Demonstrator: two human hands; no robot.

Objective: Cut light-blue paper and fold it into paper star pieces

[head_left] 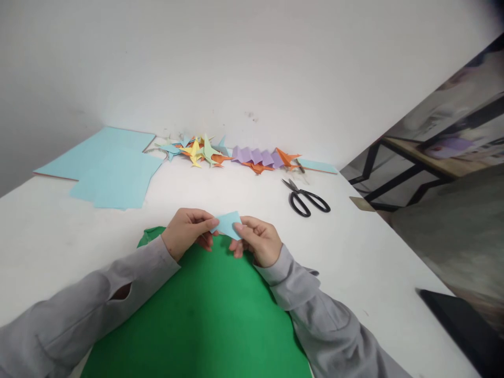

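A small piece of folded light blue paper (228, 223) is held up between my two hands, above a green cloth (205, 304). My left hand (189, 230) pinches its left end between thumb and fingers. At the right end, my right hand (258, 239) grips it with the thumb on the near face and fingers behind. The fingers behind the paper are partly hidden. Black-handled scissors (305, 198) lie on the white table to the right of my hands, blades partly open and pointing to the upper left.
Light blue paper sheets (118, 176) lie at the left. Folded paper figures (200, 152) in several colours and a purple pleated paper piece (255, 157) line the wall. A blue paper strip (317, 166) lies farther right. A black flat object (460, 325) sits at the right edge.
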